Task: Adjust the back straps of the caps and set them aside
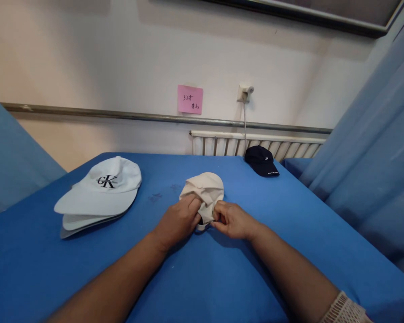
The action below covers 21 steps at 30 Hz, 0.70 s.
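Note:
A beige baseball cap [207, 185] lies in the middle of the blue-covered table, its back opening and strap turned toward me. My left hand [182, 217] is closed on the left side of that opening, fingers curled into the fabric. On the right side, my right hand [234, 220] pinches the cap's edge near the strap. The crown looks creased and partly sunken between the two hands. The cap's brim is hidden from me.
Several stacked caps, a white one [117, 177] on top, sit on the table at left. A dark navy cap [260, 158] lies at the far right edge. Behind are a radiator [218, 146], a rail [138, 115] and a plugged-in socket [244, 93]. Blue curtains [366, 179] hang on both sides.

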Each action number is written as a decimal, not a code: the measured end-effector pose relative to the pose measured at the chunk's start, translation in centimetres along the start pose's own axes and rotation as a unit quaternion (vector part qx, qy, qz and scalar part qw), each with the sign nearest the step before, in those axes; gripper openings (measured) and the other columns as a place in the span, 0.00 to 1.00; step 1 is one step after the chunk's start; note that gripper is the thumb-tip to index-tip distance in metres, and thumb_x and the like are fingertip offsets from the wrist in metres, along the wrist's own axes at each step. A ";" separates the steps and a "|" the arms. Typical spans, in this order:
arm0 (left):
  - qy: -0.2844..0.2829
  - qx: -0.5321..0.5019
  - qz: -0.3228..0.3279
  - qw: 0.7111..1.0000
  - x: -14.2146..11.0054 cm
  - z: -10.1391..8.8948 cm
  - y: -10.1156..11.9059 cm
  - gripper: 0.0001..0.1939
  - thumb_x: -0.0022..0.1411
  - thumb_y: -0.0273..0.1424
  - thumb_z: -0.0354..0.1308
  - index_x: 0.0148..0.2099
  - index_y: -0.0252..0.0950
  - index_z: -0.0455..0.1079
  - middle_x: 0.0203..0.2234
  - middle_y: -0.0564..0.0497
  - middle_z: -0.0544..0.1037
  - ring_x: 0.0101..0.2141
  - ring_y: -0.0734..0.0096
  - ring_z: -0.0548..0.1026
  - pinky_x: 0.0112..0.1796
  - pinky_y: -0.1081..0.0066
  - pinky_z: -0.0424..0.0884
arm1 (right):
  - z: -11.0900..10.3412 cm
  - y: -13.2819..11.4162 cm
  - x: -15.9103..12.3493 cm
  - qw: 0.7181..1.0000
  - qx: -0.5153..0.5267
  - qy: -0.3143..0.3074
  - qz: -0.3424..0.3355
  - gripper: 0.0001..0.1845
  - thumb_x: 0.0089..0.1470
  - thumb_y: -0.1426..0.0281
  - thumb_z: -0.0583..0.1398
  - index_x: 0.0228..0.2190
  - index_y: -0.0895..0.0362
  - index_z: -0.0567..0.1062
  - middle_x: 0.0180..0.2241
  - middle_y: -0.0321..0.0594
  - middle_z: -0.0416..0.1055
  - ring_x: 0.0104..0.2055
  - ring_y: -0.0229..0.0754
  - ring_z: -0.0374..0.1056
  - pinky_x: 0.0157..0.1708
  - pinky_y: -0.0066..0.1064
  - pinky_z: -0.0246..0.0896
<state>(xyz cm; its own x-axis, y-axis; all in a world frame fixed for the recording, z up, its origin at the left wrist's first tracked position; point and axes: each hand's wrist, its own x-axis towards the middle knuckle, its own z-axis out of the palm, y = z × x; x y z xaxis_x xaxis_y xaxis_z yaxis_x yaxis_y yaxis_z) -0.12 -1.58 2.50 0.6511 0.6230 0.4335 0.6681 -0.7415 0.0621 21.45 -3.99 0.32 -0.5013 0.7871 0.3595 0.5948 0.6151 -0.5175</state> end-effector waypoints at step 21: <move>0.183 0.064 0.122 0.973 0.0 0.9 0.0 0.10 0.61 0.20 0.49 0.28 0.37 0.62 0.28 0.48 0.72 0.30 0.67 0.67 0.32 0.68 0.65 | 2.9 1.2 1.1 0.979 0.102 0.147 0.100 0.08 0.54 0.70 0.58 0.24 0.55 0.67 0.20 0.29 0.63 0.21 0.33 0.57 0.22 0.24 0.50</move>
<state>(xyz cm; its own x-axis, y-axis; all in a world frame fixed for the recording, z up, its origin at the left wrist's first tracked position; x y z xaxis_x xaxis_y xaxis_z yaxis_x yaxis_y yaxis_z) 0.18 -1.35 1.65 0.6400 0.2850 0.7136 0.5647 -0.8042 -0.1853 19.78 -2.56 -2.13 -0.1665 0.8884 0.4278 0.5097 0.4489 -0.7340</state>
